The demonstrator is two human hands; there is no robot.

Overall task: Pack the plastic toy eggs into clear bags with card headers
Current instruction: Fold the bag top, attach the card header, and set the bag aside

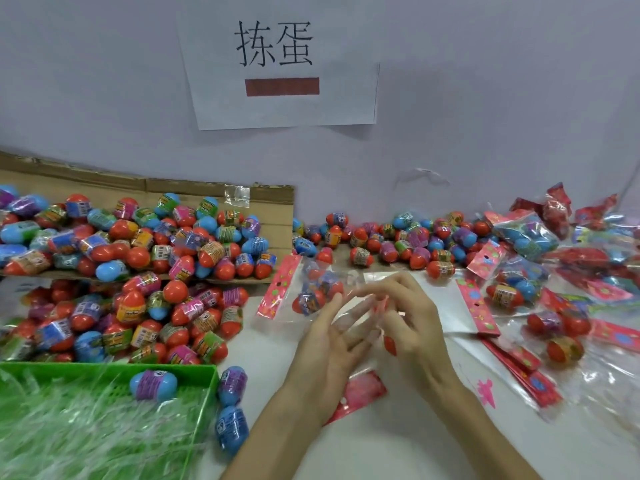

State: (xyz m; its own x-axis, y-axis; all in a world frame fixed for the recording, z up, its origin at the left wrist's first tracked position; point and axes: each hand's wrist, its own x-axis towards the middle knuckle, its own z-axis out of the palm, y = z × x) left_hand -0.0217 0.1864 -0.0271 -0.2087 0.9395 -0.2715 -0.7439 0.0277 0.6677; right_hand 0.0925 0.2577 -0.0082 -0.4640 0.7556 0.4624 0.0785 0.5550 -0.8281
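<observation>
Clear bag (360, 313) pinched between left hand (329, 344) and right hand (408, 323), egg-filled bag (311, 292) just beyond

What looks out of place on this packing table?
One blue egg lies alone in the green basket of shredded filler, and two more blue eggs sit beside it, apart from the big piles.

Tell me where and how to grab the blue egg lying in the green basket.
Grip the blue egg across its purple-wrapped middle from above. It lies on its side on the shredded filling of the green basket, long axis left-right, top uncovered; fingers close front and back.
</observation>
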